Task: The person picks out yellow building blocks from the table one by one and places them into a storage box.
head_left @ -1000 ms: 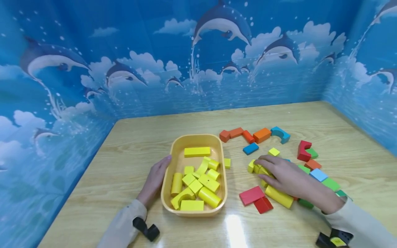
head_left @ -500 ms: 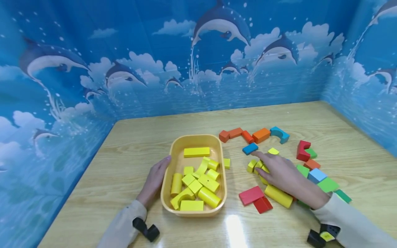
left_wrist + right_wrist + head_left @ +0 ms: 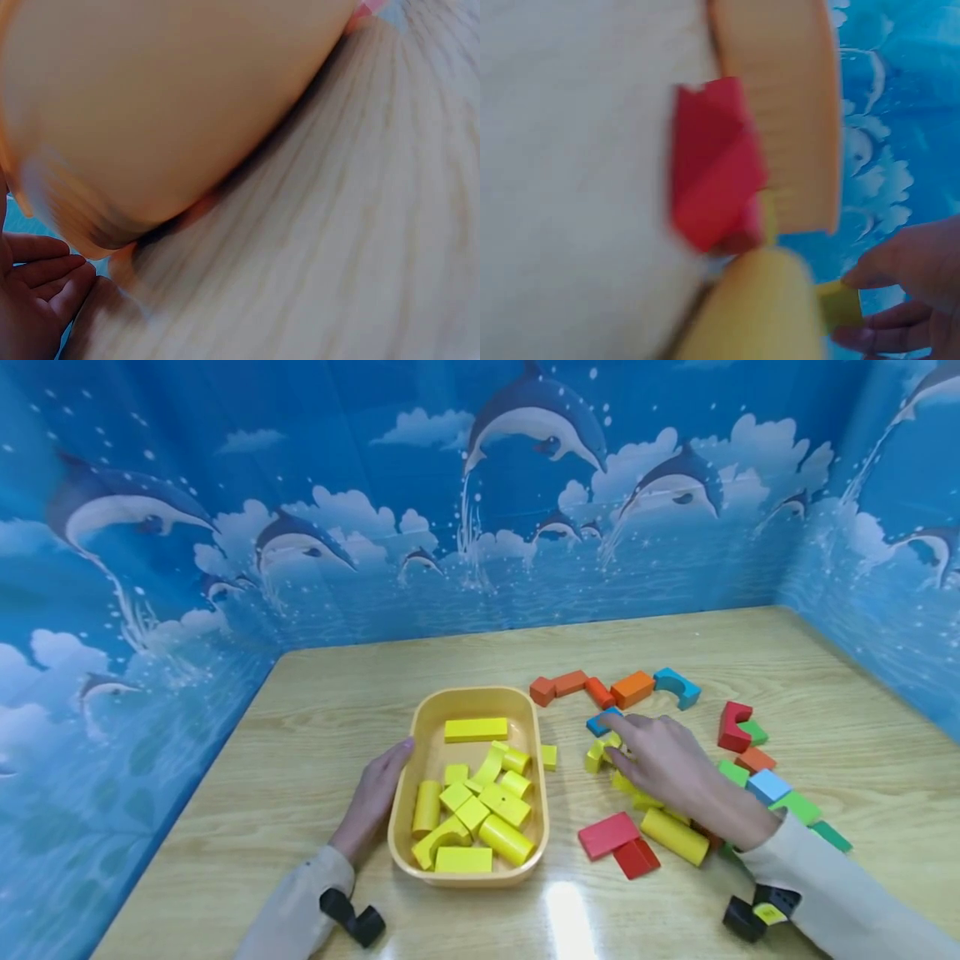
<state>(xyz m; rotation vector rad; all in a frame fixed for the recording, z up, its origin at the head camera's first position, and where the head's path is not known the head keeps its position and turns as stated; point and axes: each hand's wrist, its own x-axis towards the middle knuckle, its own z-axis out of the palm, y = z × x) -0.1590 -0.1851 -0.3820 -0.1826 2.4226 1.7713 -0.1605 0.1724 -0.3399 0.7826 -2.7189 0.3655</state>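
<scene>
My left hand [image 3: 377, 785] rests along the left side of a tan plastic tray [image 3: 542, 827], its extended fingers against the outer wall. In the left wrist view those fingers [image 3: 56, 259] touch the tray's lower edge. Several yellow toy blocks [image 3: 471, 810] of mixed shapes lie inside. Right of the tray, my right hand [image 3: 667, 764] pinches a yellow block [image 3: 841, 304] between thumb and fingers. A second small yellow block shows close to it in the head view. Under the palm lie more yellow blocks, partly hidden, and a yellow cylinder [image 3: 675, 837].
Two red flat blocks [image 3: 609, 835] lie between tray and cylinder. A blue flat block [image 3: 602, 722] sits just beyond the right fingertips. Orange blocks [image 3: 632, 688] and a blue arch [image 3: 678, 685] line the back; green blocks [image 3: 797, 807] are at right. One yellow block [image 3: 550, 757] stands beside the tray.
My right hand has moved left and a little away from me, and small yellow blocks at its fingertips have shifted left with it. The left hand and tray stay put.
</scene>
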